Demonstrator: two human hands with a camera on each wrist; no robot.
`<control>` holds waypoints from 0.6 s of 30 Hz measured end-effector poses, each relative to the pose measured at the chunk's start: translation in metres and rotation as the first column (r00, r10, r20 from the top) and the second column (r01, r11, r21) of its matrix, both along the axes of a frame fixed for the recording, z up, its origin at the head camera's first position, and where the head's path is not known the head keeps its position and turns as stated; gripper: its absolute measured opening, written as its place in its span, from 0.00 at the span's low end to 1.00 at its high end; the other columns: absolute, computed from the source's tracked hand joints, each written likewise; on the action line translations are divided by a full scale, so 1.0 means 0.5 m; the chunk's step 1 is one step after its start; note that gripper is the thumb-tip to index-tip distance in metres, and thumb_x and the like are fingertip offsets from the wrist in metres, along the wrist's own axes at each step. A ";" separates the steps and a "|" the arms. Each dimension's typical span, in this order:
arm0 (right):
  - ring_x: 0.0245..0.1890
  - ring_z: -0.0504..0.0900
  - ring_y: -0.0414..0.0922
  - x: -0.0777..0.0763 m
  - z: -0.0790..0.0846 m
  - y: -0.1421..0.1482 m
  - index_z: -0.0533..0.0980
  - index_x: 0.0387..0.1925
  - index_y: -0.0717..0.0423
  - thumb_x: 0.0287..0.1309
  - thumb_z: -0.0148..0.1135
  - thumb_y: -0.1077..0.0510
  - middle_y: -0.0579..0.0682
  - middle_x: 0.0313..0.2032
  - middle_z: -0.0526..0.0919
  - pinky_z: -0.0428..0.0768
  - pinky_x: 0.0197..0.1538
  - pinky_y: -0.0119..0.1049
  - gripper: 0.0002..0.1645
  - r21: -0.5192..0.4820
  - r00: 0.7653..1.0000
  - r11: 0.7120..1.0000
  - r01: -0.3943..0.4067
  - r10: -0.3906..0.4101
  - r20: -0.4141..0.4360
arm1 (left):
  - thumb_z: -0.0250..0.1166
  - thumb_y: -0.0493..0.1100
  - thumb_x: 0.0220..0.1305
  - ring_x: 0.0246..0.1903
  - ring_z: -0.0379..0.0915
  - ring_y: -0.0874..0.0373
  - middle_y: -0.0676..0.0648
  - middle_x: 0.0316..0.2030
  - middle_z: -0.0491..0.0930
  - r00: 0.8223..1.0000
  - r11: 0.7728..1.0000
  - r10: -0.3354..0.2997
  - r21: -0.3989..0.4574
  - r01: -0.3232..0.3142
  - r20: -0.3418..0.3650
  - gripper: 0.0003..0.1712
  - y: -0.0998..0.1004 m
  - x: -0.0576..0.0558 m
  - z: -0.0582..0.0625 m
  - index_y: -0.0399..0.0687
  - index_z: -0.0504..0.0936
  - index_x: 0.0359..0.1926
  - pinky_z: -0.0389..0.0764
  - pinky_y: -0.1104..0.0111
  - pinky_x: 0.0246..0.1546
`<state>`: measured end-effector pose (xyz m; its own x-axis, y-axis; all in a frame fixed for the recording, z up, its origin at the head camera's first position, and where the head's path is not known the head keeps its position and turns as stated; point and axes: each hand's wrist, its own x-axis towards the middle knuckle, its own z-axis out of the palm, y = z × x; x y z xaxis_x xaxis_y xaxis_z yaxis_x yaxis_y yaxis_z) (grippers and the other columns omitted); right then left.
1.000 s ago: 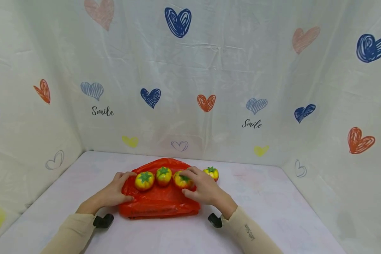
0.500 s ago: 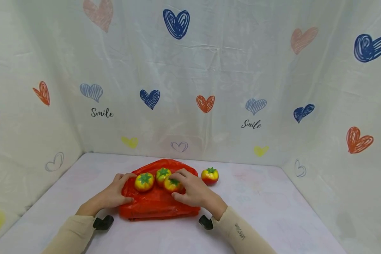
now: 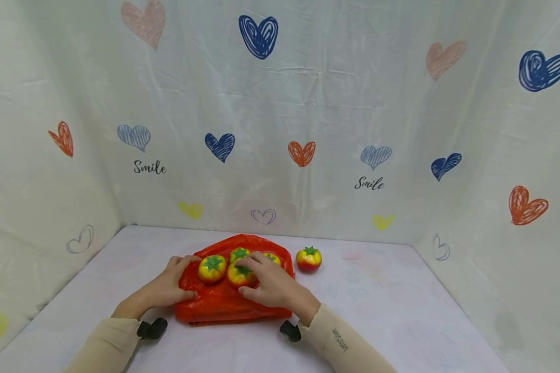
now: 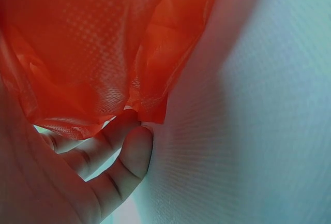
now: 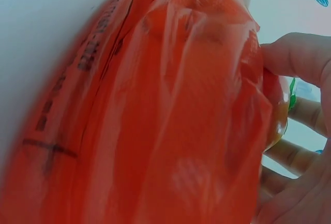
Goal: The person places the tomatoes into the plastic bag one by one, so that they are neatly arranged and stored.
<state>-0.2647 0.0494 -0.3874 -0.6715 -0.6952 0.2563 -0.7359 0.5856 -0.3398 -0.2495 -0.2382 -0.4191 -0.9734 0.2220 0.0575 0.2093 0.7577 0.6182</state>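
One hand, the right hand [image 3: 274, 284], is clamped on a glossy tomato [image 3: 241, 275], its thumb on the near side and its fingers curled over the far side. The held tomato is red and yellow with a green star-shaped leaf cap, and it is just above or resting against the middle of a red plastic bag [image 3: 228, 306]; which of the two cannot be told. In the right wrist view, the bag's edge covers part of it, and dark printed marks [image 5: 92, 54] run along the plastic.

The left hand [image 3: 168, 284] holds the bag by its left edge, thumb towards the near end and fingers towards the far end.

Around the held tomato are a left tomato [image 3: 212, 269], a rear tomato [image 3: 239, 254] and, partly hidden behind the right hand, a right-rear tomato [image 3: 273, 258]. Whether these three sit on the bag or inside its mouth is unclear. Another, the outer tomato [image 3: 309, 260], stands upright just beside the bag on the white tabletop [image 3: 382, 311].

Both arms wear beige sleeves [image 3: 101, 344]. Beyond the table hangs a pale curtain [image 3: 331, 103] printed with hearts and the word "Smile".
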 end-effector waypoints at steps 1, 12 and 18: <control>0.56 0.69 0.39 -0.001 -0.001 -0.002 0.66 0.63 0.33 0.58 0.63 0.44 0.40 0.58 0.68 0.77 0.53 0.38 0.32 -0.001 1.000 1.000 0.003 -0.003 0.003 | 0.74 0.41 0.43 0.52 0.64 0.38 0.35 0.54 0.58 1.000 1.000 0.000 0.000 0.000 0.001 0.46 0.001 0.001 0.000 0.50 0.62 0.64 0.77 0.44 0.45; 0.55 0.69 0.38 -0.007 -0.016 -0.028 0.66 0.63 0.33 0.59 0.62 0.45 0.40 0.59 0.66 0.76 0.54 0.38 0.30 0.011 0.999 1.000 -0.004 0.003 0.053 | 0.74 0.40 0.43 0.52 0.64 0.38 0.35 0.54 0.58 1.000 1.000 0.011 -0.008 -0.011 0.009 0.46 0.003 0.002 -0.001 0.51 0.61 0.64 0.77 0.44 0.45; 0.55 0.70 0.39 -0.009 -0.024 -0.040 0.66 0.63 0.34 0.59 0.61 0.43 0.40 0.59 0.66 0.75 0.55 0.40 0.30 0.043 0.999 0.999 0.011 -0.012 0.038 | 0.74 0.41 0.43 0.52 0.65 0.38 0.35 0.54 0.58 1.000 1.000 0.005 -0.006 -0.005 0.000 0.45 0.002 0.002 0.000 0.51 0.62 0.63 0.76 0.44 0.46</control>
